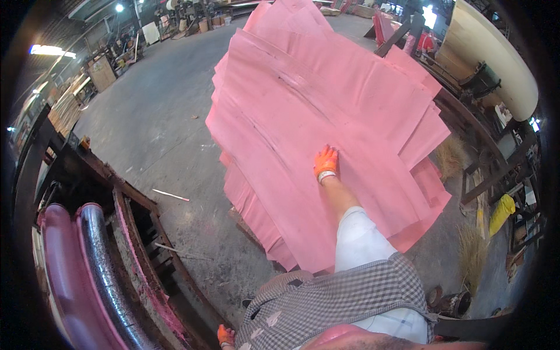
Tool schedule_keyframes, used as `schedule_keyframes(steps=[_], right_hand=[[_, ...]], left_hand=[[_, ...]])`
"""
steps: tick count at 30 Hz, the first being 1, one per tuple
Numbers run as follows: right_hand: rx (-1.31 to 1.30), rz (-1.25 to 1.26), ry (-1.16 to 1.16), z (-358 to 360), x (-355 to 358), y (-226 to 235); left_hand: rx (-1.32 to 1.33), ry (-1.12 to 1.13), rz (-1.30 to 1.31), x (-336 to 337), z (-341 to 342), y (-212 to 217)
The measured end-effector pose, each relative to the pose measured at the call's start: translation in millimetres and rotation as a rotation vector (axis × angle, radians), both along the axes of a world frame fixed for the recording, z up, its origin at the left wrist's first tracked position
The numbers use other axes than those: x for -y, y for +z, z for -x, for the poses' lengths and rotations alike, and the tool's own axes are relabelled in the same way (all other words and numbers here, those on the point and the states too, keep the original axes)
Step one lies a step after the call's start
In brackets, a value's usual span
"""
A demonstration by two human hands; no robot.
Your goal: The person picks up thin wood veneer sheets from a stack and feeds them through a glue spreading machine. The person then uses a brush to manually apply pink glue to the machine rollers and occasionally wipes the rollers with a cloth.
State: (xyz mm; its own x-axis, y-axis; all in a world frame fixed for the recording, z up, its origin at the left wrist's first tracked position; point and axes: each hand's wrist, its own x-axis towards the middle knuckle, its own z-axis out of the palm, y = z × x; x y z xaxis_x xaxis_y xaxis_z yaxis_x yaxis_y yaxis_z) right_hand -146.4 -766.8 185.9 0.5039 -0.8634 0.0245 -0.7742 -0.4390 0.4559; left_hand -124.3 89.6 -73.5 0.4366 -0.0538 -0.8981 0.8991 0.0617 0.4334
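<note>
A broad pile of pink sheets (274, 122), probably rubber or a similar soft material, fills the middle of the view, its layers turned at different angles. My right hand (326, 161), in an orange glove with a pale cuff, lies flat on the top sheet with its fingers spread. Dark creases run across that sheet to the far left of the hand. At the lower edge is my left hand (226, 336), also gloved in orange, beside the dark frame of a roller machine. It shows small and partly cut off, so its grip is unclear.
On the left, the roller machine carries a pink-coated roller (64, 262) and a shiny metal roller (105, 262). A thin white stick (171, 195) lies on the concrete floor (151, 134). To the right are a large cream curved sheet (496, 55), a yellow bundle (502, 214) and dry broom-like bristles (471, 251).
</note>
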Motion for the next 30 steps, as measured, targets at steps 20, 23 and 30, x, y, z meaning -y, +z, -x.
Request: schedule_keyframes(steps=[20, 23, 30], right_hand=[[0.079, 0.114, 0.198, -6, 35, -43], [0.202, 0.187, 0.264, 14, 36, -42], [0.071, 0.284, 0.186, 11, 47, -59]], left_hand=[[0.157, 0.171, -0.089, -15, 62, 46], [0.044, 0.104, -0.264, 10, 61, 89], [0.085, 0.112, -0.261, 9, 71, 79]])
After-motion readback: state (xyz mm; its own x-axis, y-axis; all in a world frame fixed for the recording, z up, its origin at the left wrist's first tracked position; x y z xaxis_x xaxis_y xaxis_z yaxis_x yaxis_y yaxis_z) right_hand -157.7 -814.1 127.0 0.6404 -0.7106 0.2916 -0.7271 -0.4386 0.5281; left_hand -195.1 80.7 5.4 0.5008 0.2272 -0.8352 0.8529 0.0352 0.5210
